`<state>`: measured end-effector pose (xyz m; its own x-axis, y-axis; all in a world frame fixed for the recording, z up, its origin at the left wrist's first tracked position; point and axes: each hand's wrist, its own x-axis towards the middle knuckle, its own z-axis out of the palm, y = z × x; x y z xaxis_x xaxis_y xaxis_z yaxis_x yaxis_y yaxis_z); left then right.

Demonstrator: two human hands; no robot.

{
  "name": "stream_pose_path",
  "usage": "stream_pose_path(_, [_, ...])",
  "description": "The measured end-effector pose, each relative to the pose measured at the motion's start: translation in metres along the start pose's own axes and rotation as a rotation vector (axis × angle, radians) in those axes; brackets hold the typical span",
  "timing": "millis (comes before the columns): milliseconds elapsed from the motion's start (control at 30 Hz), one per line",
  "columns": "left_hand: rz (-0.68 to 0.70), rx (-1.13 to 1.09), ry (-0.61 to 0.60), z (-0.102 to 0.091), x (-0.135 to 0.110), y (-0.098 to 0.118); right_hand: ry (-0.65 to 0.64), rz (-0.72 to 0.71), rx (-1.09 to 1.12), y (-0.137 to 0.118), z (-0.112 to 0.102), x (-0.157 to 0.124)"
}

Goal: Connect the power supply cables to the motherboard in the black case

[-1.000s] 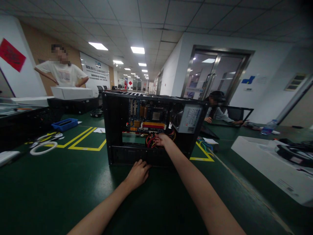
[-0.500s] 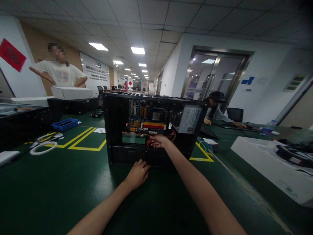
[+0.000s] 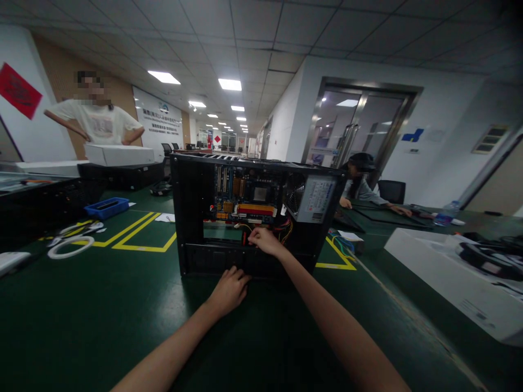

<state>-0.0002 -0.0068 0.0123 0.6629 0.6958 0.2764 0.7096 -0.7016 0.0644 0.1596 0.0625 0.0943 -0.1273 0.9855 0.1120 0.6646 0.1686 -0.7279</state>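
A black computer case (image 3: pixel 229 260) stands on the table with its open side towards me. Inside it are a motherboard (image 3: pixel 245 190) and a silver power supply (image 3: pixel 316 198) at the upper right. Coloured cables (image 3: pixel 287 231) hang below the supply. My right hand (image 3: pixel 265 241) reaches in above the lower panel, its fingers pinched on a cable with red wires (image 3: pixel 245 237); its end is hard to make out. My left hand (image 3: pixel 229 291) is closed at the case's bottom edge, fingers bent against it.
On the left are a blue tray (image 3: pixel 107 208), a white cable coil (image 3: pixel 70 247) and another black case (image 3: pixel 44 198). A white box (image 3: pixel 449 288) with dark parts stands at right. One person (image 3: pixel 104 125) stands behind the table; another (image 3: pixel 362 185) sits at the right.
My right hand's fingers have drawn together into a pinch at the cable, with the hand slightly shifted. My left hand stays at the case's bottom edge.
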Motion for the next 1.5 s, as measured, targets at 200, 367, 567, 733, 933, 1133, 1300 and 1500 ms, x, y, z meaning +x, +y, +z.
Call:
stream_pose_path(200, [-0.002, -0.012, 0.004, 0.0, 0.0, 0.001, 0.15, -0.097, -0.418, -0.009, 0.01, -0.039])
stream_pose_path(367, [0.002, -0.007, 0.008, 0.001, 0.0, 0.0, 0.276, -0.205, -0.474, -0.003, 0.025, -0.052])
stream_pose_path(567, [0.003, -0.003, 0.014, 0.0, 0.0, 0.001, 0.297, -0.215, -0.561, -0.001, 0.031, -0.054])
stream_pose_path(733, [-0.001, 0.004, 0.003, -0.001, 0.001, 0.001, 0.258, -0.174, -0.504, -0.005, 0.028, -0.054])
stream_pose_path(933, [0.004, -0.007, -0.002, -0.002, 0.001, 0.002, 0.241, -0.097, -0.563, -0.014, 0.026, -0.051])
stream_pose_path(1133, [-0.003, -0.022, -0.004, -0.001, 0.0, 0.001, 0.213, 0.091, -0.477, -0.021, 0.021, -0.035])
stream_pose_path(1300, [0.003, -0.022, -0.003, 0.0, 0.001, 0.0, 0.139, 0.139, -0.366, -0.023, 0.016, -0.015])
stream_pose_path(1500, [-0.002, -0.026, -0.006, 0.001, 0.001, 0.0, 0.075, 0.088, -0.286, -0.019, 0.018, 0.014])
